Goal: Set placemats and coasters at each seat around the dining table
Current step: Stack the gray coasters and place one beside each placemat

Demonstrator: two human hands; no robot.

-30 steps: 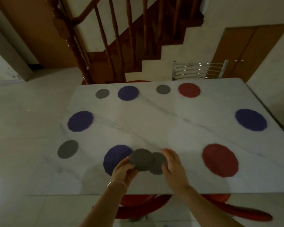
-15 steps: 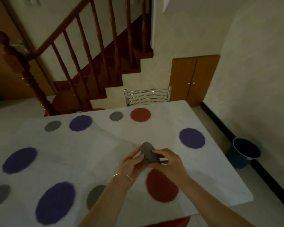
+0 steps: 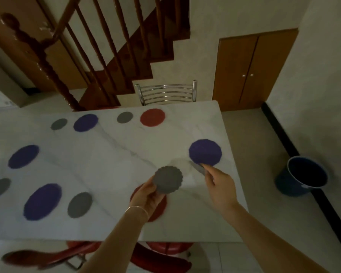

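My left hand (image 3: 149, 196) holds a grey scalloped coaster (image 3: 168, 179) above the white marble table (image 3: 110, 158), over a red placemat (image 3: 158, 207) that my wrist partly hides. My right hand (image 3: 218, 183) pinches a second grey coaster (image 3: 197, 168), held low and tilted beside the blue placemat (image 3: 205, 152) at the table's right end. Round blue and red placemats with small grey coasters lie at the other seats, among them a blue placemat (image 3: 42, 201) with a grey coaster (image 3: 79, 205) at the near left.
A metal chair (image 3: 166, 93) stands at the far side, before a wooden staircase (image 3: 98, 56). Red chair seats (image 3: 165, 251) show under the near edge. A dark blue bucket (image 3: 302, 176) sits on the floor to the right, by the wall and a wooden cabinet (image 3: 252, 67).
My hands have drawn apart, each taking one grey coaster. My right hand moved right toward the blue placemat at the table's end. A coaster now lies by the near left blue placemat.
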